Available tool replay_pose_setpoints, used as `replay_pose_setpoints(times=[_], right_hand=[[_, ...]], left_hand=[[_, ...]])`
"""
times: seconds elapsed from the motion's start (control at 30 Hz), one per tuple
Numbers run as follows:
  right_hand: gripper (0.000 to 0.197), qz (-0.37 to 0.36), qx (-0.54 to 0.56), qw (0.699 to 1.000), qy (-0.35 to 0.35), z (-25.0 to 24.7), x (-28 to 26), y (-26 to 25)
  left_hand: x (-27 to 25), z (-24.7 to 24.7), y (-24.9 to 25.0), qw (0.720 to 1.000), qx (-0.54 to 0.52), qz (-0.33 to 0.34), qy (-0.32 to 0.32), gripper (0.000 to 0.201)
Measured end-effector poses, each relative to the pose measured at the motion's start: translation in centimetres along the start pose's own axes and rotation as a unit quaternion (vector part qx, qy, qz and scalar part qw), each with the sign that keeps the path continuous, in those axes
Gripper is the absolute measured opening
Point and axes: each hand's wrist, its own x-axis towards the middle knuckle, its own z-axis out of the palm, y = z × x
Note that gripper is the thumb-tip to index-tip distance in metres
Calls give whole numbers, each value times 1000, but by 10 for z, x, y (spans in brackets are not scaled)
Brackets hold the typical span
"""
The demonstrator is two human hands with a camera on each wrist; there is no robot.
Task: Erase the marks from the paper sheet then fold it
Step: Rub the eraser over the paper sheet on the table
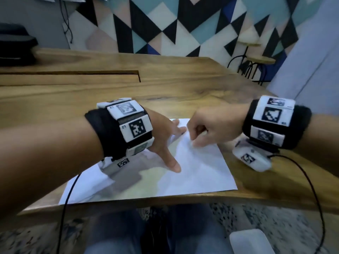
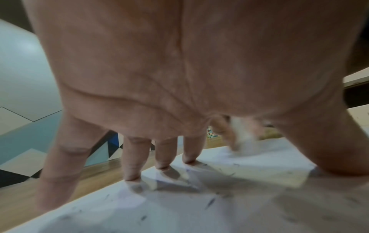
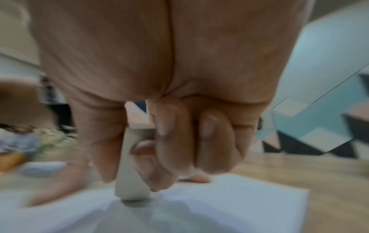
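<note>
With the left hand [image 1: 163, 142] spread flat on the paper [image 1: 198, 171] and right hand [image 1: 211, 129] pinching the eraser [image 3: 129, 173] (upright), hard rubbing could crumple the sheet.

A black fabric band [image 1: 102, 132] is being worn on the left wrist, and white square tiles [image 1: 129, 123] printed with black-and-white markers are being carried around it; two are being labelled "L2" and "L3". A matching black band [image 1: 300, 129] with white marker tiles [image 1: 271, 116] is being worn on the right wrist. A white camera pod [image 1: 251, 159], also bearing a marker, is being carried under the right wrist. Thin black cables [image 1: 310, 182] are being trailed from both wrists. Blue jeans [image 1: 113, 233] are being worn on the legs. The forearms are being left bare, with no sleeves showing.
</note>
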Motion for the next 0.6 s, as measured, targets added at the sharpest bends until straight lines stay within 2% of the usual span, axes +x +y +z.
replay_pose_setpoints(times=[0.1,0.23,0.37,0.5,0.6], right_hand=[[15,-32,31,999,-26,9,-6,-13],[22,22,5,1000,20,-6,0,10],[14,-21,14,999,-25,3,-4,-10],[21,27,5,1000,11,-8,-1,8],[16,4,2,1000,6,-3,0,4]], left_hand=[[2,-3,1,1000,15,1,-4,107],[0,-3,1,1000,25,-4,-9,118],[-1,-7,2,999,25,-1,-23,113],[-1,-8,4,999,31,-6,-28,117],[0,-6,1,999,21,-1,-30,118]])
